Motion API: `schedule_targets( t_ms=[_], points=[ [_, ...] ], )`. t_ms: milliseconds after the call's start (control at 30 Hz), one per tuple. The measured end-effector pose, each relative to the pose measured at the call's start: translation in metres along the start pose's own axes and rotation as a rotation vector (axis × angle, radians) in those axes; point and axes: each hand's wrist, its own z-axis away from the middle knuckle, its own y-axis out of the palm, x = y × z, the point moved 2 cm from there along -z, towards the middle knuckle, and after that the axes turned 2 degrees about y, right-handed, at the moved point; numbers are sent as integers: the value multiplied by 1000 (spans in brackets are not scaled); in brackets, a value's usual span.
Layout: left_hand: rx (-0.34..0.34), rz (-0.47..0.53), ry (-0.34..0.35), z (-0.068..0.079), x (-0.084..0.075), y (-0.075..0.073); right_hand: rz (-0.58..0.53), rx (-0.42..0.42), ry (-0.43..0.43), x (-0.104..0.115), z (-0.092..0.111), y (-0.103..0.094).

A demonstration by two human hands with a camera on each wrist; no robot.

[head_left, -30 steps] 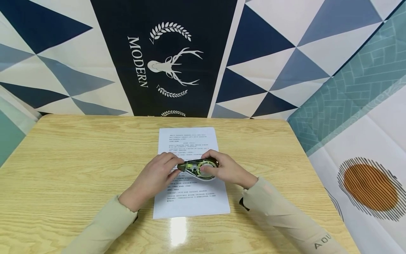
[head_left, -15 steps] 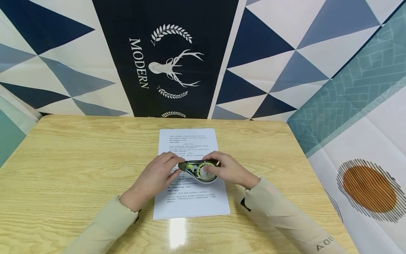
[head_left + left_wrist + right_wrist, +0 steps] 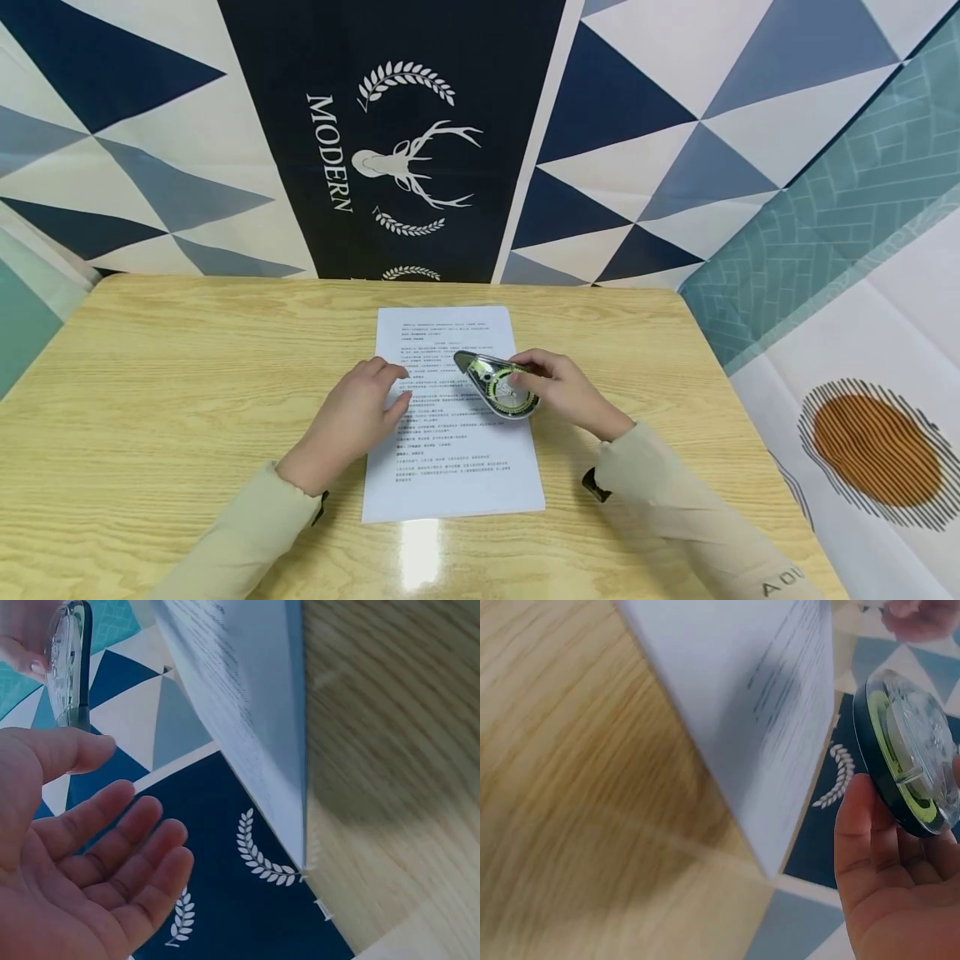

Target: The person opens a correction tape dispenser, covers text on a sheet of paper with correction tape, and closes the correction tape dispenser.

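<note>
My right hand [image 3: 573,390] pinches the round rear end of a correction tape [image 3: 504,387], a clear teardrop case with a green gear ring inside. Its dark tip points up and left, above the printed paper [image 3: 450,492]. In the right wrist view, the correction tape [image 3: 904,750] sits between fingers and thumb, the thumb mostly cut off by the frame edge. My left hand [image 3: 352,417] is by the paper's left edge, apart from the correction tape. Loosely bent fingers with nothing between them show on the left hand [image 3: 90,855] in the left wrist view.
The paper, seemingly a stack of sheets, lies on a wood-grain table [image 3: 187,375]. Behind the table hangs a patterned backdrop [image 3: 615,125] with triangles and a deer head. A patterned cloth [image 3: 862,350] covers the right side.
The left hand has let go of the correction tape's tip and drawn back left. The right hand has moved slightly right with the correction tape, whose tip has swung upward.
</note>
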Motion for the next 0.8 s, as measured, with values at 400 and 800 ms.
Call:
schedule_targets(
  t_ms=[400, 800],
  points=[
    [48, -43, -60, -3, 9, 8, -166, -146, 216, -33, -3, -24],
    [90, -42, -90, -5, 13, 14, -273, -236, 344, -58, -4, -40]
  ],
)
